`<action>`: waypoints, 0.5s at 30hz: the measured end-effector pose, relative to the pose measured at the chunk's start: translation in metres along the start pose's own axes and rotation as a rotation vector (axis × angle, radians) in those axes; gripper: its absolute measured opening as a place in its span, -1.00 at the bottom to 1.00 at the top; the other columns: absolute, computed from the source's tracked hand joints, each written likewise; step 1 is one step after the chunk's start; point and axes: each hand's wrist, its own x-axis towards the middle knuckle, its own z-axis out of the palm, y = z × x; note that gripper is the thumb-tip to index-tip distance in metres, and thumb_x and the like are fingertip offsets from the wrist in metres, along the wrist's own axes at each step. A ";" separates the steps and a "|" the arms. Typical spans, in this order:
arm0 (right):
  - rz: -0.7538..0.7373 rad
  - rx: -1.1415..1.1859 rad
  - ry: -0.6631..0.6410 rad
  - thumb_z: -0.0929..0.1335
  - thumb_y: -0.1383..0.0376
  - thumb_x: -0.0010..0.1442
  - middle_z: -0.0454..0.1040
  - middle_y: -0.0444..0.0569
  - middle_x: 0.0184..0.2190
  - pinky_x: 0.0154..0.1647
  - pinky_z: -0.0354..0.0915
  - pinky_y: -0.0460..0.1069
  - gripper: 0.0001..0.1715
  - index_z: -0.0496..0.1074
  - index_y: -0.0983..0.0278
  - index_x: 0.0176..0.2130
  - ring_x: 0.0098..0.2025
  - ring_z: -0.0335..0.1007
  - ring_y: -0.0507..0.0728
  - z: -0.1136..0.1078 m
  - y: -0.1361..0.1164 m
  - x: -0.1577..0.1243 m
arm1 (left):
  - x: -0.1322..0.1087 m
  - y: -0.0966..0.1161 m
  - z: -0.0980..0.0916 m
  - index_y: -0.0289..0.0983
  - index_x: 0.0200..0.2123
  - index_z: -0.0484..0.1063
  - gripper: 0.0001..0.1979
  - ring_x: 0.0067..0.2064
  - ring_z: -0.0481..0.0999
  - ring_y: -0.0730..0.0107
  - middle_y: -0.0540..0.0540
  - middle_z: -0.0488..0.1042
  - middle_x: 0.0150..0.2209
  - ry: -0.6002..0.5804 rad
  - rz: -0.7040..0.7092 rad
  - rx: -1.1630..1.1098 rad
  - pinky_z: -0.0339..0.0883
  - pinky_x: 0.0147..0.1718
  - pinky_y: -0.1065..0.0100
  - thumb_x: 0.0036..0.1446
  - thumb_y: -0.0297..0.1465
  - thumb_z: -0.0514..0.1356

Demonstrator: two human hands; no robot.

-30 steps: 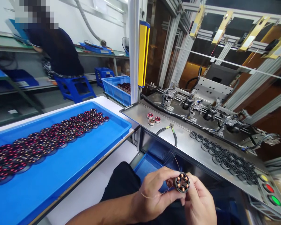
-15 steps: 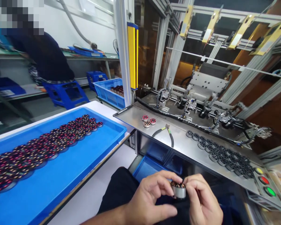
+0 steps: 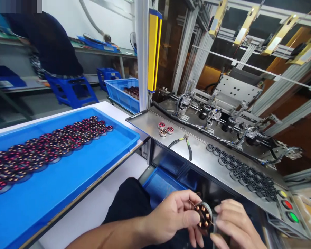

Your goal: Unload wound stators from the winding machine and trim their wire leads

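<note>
My left hand [image 3: 168, 218] grips a wound motor stator [image 3: 204, 215] between thumb and fingers, above my lap. The stator is tilted with its copper coils facing me, inside a silvery ring, and thin wire ends stick out of it. Just right of it is my right hand [image 3: 238, 223], its fingers curved and apart from the thumb. I cannot make out anything held in that hand. On the metal bench [image 3: 151, 126] lie a few loose red and copper stators [image 3: 170, 130] and cutting pliers [image 3: 186, 138] with black and green handles.
To the left, a blue tray [image 3: 114, 162] carries rows of wound stators [image 3: 54, 141]. Several dark unwound cores [image 3: 238, 166] stand on the bench before a winding machine [image 3: 230, 121]. Push buttons [image 3: 292, 217] are at the right end. A seated person [image 3: 54, 45] works behind.
The stator has turned from upright to facing me, with my left hand now holding it. My right hand has moved off it to the right. The camera view has shifted slightly.
</note>
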 end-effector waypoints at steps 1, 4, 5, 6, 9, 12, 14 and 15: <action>0.045 0.030 0.011 0.42 0.25 0.30 0.54 0.02 -0.26 -0.13 0.55 0.12 -0.74 0.46 0.24 -0.02 -0.17 0.55 0.20 -0.002 0.002 0.000 | -0.001 0.003 0.001 -0.34 -0.23 0.39 -0.58 -0.57 0.57 0.44 -0.08 0.58 -0.44 0.016 0.013 0.026 0.40 -0.61 0.51 0.00 -0.18 0.42; 0.180 0.105 -0.079 0.47 0.20 0.23 0.36 0.18 0.11 0.08 0.41 0.34 -0.32 0.25 0.13 0.26 0.16 0.34 0.36 -0.009 0.004 0.001 | -0.004 0.010 0.005 -0.34 -0.24 0.38 -0.57 -0.54 0.58 0.46 -0.08 0.58 -0.41 0.051 0.006 0.069 0.43 -0.57 0.51 -0.02 -0.18 0.43; 0.197 0.125 -0.129 0.47 0.20 0.23 0.34 0.18 0.13 0.08 0.39 0.36 -0.33 0.26 0.11 0.26 0.18 0.32 0.38 -0.011 0.004 0.002 | -0.005 0.010 0.006 -0.33 -0.24 0.38 -0.56 -0.54 0.58 0.46 -0.08 0.58 -0.41 0.054 -0.002 0.072 0.43 -0.56 0.51 -0.03 -0.17 0.43; 0.197 0.147 -0.180 0.46 0.22 0.25 0.38 0.17 0.09 0.05 0.42 0.34 -0.40 0.32 0.12 0.22 0.14 0.35 0.37 -0.012 0.004 0.005 | -0.005 0.010 0.006 -0.33 -0.23 0.38 -0.55 -0.55 0.58 0.47 -0.07 0.57 -0.42 0.057 -0.012 0.070 0.43 -0.57 0.51 -0.04 -0.17 0.44; 0.188 0.181 -0.258 0.44 0.30 0.27 0.51 0.10 -0.16 -0.19 0.53 0.15 -0.68 0.50 0.16 0.03 -0.07 0.48 0.26 -0.014 0.001 0.015 | -0.006 0.009 0.005 -0.33 -0.23 0.39 -0.53 -0.56 0.57 0.47 -0.04 0.55 -0.45 0.071 -0.026 0.055 0.43 -0.58 0.51 -0.07 -0.15 0.45; 0.221 0.176 -0.268 0.43 0.35 0.26 0.52 0.04 -0.28 -0.33 0.53 0.04 -0.79 0.56 0.14 -0.09 -0.26 0.52 0.18 -0.014 -0.003 0.023 | -0.006 0.007 0.004 -0.33 -0.23 0.40 -0.53 -0.56 0.57 0.47 -0.05 0.56 -0.43 0.087 -0.014 0.057 0.42 -0.59 0.52 -0.08 -0.17 0.46; 0.235 0.166 -0.283 0.43 0.40 0.23 0.52 0.01 -0.34 -0.35 0.53 0.03 -0.76 0.57 0.12 -0.12 -0.33 0.52 0.17 -0.014 -0.005 0.025 | -0.007 0.006 0.003 -0.32 -0.23 0.40 -0.55 -0.56 0.57 0.47 -0.02 0.55 -0.43 0.090 0.006 0.045 0.43 -0.60 0.52 -0.07 -0.20 0.46; 0.234 0.167 -0.286 0.43 0.43 0.21 0.52 -0.01 -0.36 -0.36 0.53 0.03 -0.74 0.57 0.12 -0.14 -0.34 0.51 0.16 -0.014 -0.006 0.025 | -0.007 0.005 0.003 -0.31 -0.22 0.40 -0.58 -0.55 0.58 0.47 -0.01 0.55 -0.42 0.089 0.018 0.036 0.44 -0.59 0.53 -0.06 -0.24 0.46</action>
